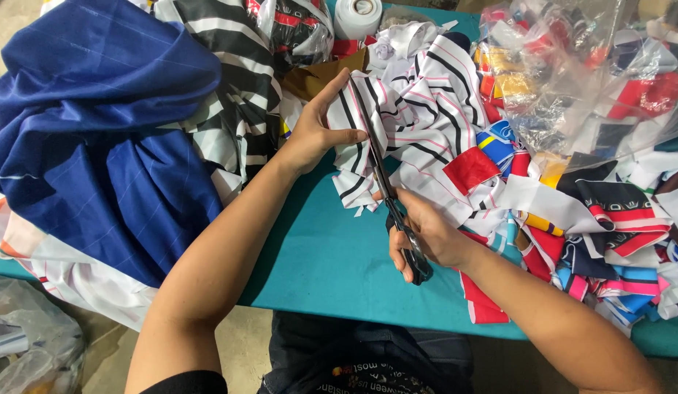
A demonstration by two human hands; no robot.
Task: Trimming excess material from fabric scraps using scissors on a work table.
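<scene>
— Two hands at work?
— Yes. The left hand [317,135] has its fingers clamped on a striped cloth [368,124], thumb pressing its near side. The right hand [426,233] has its fingers closed through the handles of scissors [390,193], the blades running up along the cloth just beside the left thumb.
— Around them?
— Blue fabric [98,124] lies beyond the left fingers, scraps [609,219] beyond the right, all on a teal bench [332,255].
</scene>
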